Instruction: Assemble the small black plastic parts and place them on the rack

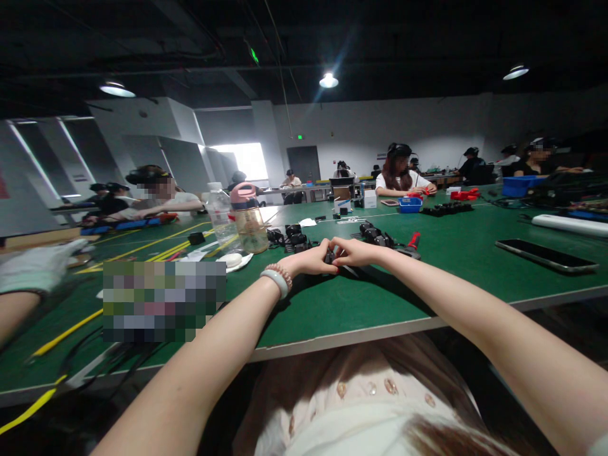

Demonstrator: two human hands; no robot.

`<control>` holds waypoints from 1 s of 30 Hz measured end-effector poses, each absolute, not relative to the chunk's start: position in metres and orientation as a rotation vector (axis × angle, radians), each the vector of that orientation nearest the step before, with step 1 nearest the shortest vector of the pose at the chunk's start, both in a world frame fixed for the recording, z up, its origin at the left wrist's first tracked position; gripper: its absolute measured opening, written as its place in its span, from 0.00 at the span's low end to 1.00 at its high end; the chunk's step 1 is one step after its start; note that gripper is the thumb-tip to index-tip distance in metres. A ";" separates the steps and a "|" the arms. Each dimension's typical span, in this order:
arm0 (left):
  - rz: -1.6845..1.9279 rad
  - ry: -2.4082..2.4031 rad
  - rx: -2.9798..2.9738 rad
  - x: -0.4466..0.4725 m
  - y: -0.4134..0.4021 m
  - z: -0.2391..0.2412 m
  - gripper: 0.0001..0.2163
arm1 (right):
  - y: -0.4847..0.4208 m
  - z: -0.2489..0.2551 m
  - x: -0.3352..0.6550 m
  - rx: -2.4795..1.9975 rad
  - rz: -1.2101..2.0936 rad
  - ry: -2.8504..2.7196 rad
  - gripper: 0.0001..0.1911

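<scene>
My left hand (pixel 311 258), with a bracelet and a bangle at the wrist, and my right hand (pixel 356 252) meet low over the green table (pixel 361 297). Between their closed fingertips is a small black part (pixel 329 256), mostly covered, so its exact kind does not show. Both hands grip it. Just behind my left hand lies a group of black parts (pixel 295 238). More black parts (pixel 375 234) sit beyond my right hand. A tool with red handles (pixel 415 240) rests to the right of these.
Left of my hands stand a tan bottle with a pink lid (pixel 251 228) and a clear bottle (pixel 218 212). To the right lie a phone (pixel 546 254) and a white bar (pixel 570 225). A gloved hand (pixel 38 266) reaches in at far left. A blue tray (pixel 410 204) and co-workers are farther back.
</scene>
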State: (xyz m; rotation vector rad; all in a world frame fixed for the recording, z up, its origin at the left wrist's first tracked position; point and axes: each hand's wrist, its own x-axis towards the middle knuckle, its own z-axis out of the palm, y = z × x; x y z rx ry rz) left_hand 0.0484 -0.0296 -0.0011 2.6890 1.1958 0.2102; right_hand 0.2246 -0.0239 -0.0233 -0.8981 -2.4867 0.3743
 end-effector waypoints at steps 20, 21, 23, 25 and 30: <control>0.202 1.224 2.690 0.048 -0.026 -0.004 0.31 | -0.026 -0.021 0.223 -0.934 0.309 -2.496 0.15; 0.204 1.222 2.689 0.048 -0.027 -0.004 0.30 | -0.027 -0.020 0.223 -0.931 0.307 -2.496 0.15; 0.208 1.224 2.680 0.048 -0.028 -0.003 0.30 | -0.027 -0.020 0.223 -0.922 0.314 -2.495 0.15; 0.213 1.232 2.664 0.048 -0.030 -0.003 0.29 | -0.027 -0.021 0.223 -0.908 0.317 -2.490 0.15; 0.203 1.242 2.667 0.048 -0.032 -0.002 0.30 | -0.024 -0.024 0.223 -0.912 0.368 -2.482 0.17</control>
